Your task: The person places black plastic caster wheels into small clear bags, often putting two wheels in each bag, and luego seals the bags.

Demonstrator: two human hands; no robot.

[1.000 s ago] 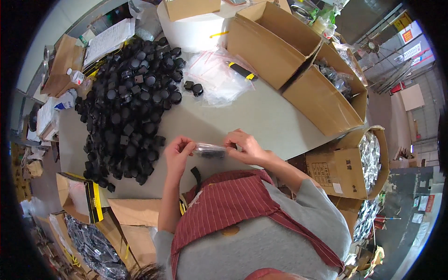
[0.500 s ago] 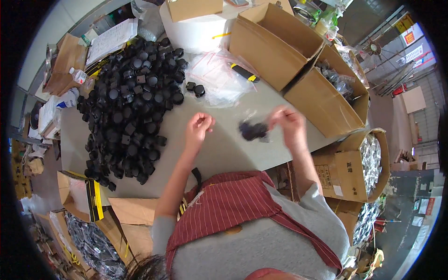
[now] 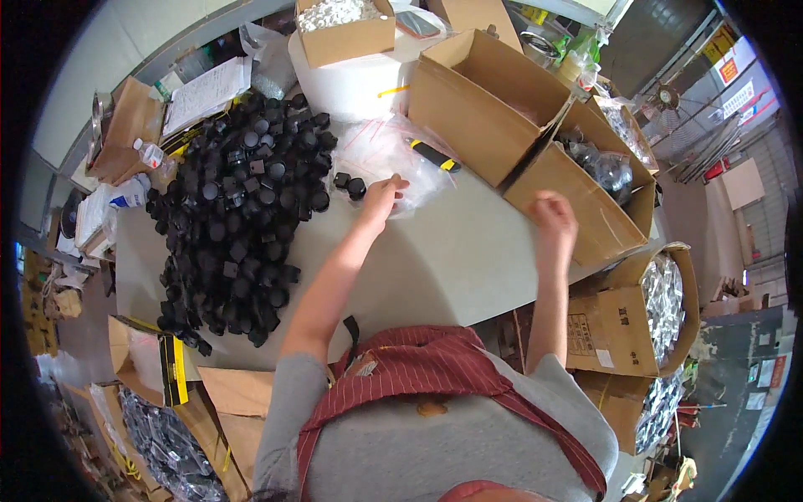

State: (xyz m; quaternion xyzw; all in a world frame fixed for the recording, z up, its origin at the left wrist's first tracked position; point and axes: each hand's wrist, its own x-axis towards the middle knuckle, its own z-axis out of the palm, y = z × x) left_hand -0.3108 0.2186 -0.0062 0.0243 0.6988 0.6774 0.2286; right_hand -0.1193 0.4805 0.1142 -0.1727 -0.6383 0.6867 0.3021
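My left hand (image 3: 385, 202) is over the edge of a pile of clear plastic bags (image 3: 365, 142), its fingers stretched out and apart, with nothing visible in them. Two black plastic caps (image 3: 356, 188) lie just left of it. My right hand (image 3: 554, 214) is raised beside a cardboard box (image 3: 577, 209), its fingers curled in and nothing showing in them. Inside that box are bagged black parts (image 3: 613, 173). A large heap of black caps (image 3: 238, 201) covers the left part of the table. A black and yellow utility knife (image 3: 434, 156) rests on the bags.
A tall open cardboard box (image 3: 477, 105) stands at the back of the table. Behind the bags is a white drum (image 3: 347, 84), with a small box of white pieces (image 3: 345, 38) on it. Cartons of bagged parts (image 3: 665, 309) flank me at right and lower left (image 3: 163, 435).
The bagged black part has left my right hand, which moved right toward the box and is now empty. My left hand moved forward and right to the plastic bags.
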